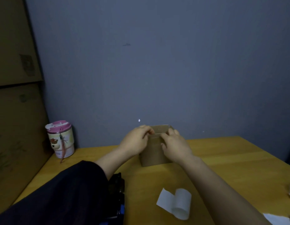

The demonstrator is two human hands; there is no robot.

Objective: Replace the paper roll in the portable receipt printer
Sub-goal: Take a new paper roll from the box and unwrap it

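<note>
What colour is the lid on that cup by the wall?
Pink, with a white flap on top; the cup's lid shows in the head view.

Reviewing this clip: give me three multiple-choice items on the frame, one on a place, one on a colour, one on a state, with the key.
1. Where does the paper roll lie?
A. on the table, nearer the person than the box
B. inside the box
C. beside the cup

2. What colour is the cup's lid?
A. green
B. pink
C. black

3. What are both hands doing?
A. resting flat
B. holding the cup
C. gripping the cardboard box's top

Key: A, it lies partly unrolled on the table; B, lid is pink; C, left hand and right hand meet on the cardboard box.
</note>
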